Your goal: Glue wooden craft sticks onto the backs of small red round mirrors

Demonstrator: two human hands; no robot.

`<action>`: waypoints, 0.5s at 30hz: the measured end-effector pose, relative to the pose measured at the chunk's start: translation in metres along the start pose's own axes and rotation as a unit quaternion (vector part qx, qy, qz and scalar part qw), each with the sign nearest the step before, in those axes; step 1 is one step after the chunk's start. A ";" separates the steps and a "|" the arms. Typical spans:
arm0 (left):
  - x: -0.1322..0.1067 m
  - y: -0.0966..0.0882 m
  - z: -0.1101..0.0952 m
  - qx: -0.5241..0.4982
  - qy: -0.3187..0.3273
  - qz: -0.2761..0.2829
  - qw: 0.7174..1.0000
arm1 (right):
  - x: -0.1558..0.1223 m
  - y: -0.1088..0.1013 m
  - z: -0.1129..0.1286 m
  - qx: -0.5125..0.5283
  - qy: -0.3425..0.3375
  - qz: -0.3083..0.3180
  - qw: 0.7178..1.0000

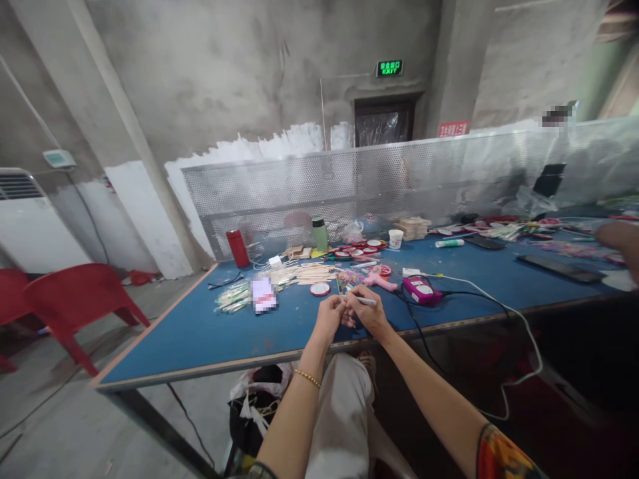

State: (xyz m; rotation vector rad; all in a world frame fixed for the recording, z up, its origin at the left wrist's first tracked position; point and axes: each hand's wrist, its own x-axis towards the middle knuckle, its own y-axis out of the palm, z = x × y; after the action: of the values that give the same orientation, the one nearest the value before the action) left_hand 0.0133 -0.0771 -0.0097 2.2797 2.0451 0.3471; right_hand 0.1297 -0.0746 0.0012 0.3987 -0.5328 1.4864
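Close together at the table's front edge, both my hands are closed. My right hand (369, 313) grips a slim white pen-like tool (367, 301), which points left toward the other hand. The fingers of my left hand (331, 315) are pinched together; whatever they hold is too small and hidden to name. Just beyond them lie small colourful pieces (349, 278) and a round white disc with a red rim (320, 289). A pink glue gun (380, 280) rests right of my hands, beside a purple box (422, 291) with a cable.
On the blue table (210, 346) lie wooden sticks (313, 273), a phone (263, 296) and bundled sticks (233, 297). A red bottle (237, 249), green bottle (320, 234) and paper cup (395, 239) stand behind. A white cable (529, 332) loops off the front. Another person's hand (622, 239) is far right.
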 end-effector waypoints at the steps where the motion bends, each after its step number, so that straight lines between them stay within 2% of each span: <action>1: 0.000 0.000 0.000 0.000 0.000 0.000 1.000 | 0.000 0.000 0.000 0.000 0.002 -0.002 1.000; 11: -0.001 -0.001 -0.002 0.001 -0.004 0.001 1.000 | 0.000 -0.001 0.004 0.006 -0.006 -0.010 1.000; 15: -0.002 -0.002 -0.003 -0.006 -0.007 0.018 1.000 | -0.001 -0.001 0.002 0.002 -0.004 -0.020 1.000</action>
State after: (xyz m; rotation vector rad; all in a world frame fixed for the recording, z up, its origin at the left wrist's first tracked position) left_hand 0.0105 -0.0791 -0.0075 2.3074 1.9924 0.3424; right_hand 0.1308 -0.0764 0.0030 0.4167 -0.5251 1.4491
